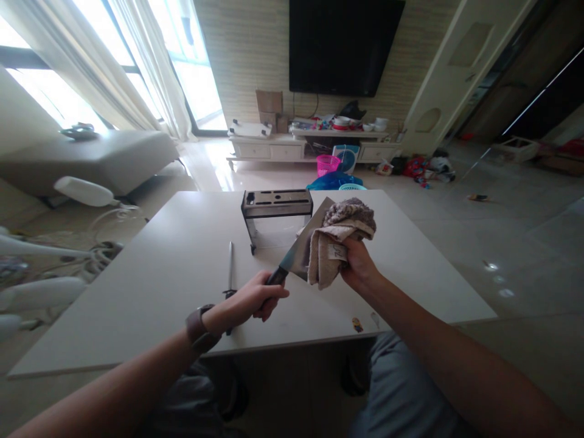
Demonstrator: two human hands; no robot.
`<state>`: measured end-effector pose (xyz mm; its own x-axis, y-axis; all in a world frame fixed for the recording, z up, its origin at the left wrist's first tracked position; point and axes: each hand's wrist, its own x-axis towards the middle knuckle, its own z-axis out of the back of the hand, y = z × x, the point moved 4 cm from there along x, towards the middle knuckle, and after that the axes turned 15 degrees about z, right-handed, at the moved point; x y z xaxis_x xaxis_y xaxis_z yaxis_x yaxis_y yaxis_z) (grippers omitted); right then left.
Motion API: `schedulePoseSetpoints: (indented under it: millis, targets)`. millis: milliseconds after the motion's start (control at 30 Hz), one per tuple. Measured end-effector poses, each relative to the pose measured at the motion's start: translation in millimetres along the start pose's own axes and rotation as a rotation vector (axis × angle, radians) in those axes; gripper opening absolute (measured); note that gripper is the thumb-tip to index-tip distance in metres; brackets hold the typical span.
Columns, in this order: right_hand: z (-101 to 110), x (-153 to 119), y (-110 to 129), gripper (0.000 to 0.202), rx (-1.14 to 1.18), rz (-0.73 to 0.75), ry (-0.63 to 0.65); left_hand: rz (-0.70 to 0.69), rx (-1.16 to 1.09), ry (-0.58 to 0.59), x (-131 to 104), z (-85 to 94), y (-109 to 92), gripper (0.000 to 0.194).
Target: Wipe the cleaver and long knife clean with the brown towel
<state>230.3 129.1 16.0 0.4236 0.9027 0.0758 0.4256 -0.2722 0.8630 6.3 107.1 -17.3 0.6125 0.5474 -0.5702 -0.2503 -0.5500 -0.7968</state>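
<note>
My left hand grips the dark handle of a wide cleaver, held above the white table with its blade pointing up and away. My right hand clutches a bunched beige and brown cloth pressed against the right face of the blade. A metal knife block with slots on top stands just behind the cleaver. A sharpening steel lies flat on the table left of my left hand.
A small sticker lies near the table's front edge. A grey sofa stands at the left, cables and white objects on the floor beside it. A TV cabinet with clutter and a pink basket lies beyond.
</note>
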Motion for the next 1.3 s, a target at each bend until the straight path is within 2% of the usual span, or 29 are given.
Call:
schedulePoseSetpoints:
  millis: [333,733,1300]
  targets:
    - [0,-2,-3,0.035,-0.018,-0.016,0.010,-0.003,-0.011,-0.015,3,-6.3,-2,0.028]
    - [-20,-32,-29,0.035,-0.034,-0.156,0.099,-0.045,-0.096,-0.051,14,-3.0,-4,0.034]
    - [-21,-33,-35,0.037,-0.069,-0.198,0.164,-0.027,-0.141,-0.043,7,-1.1,-6,0.029]
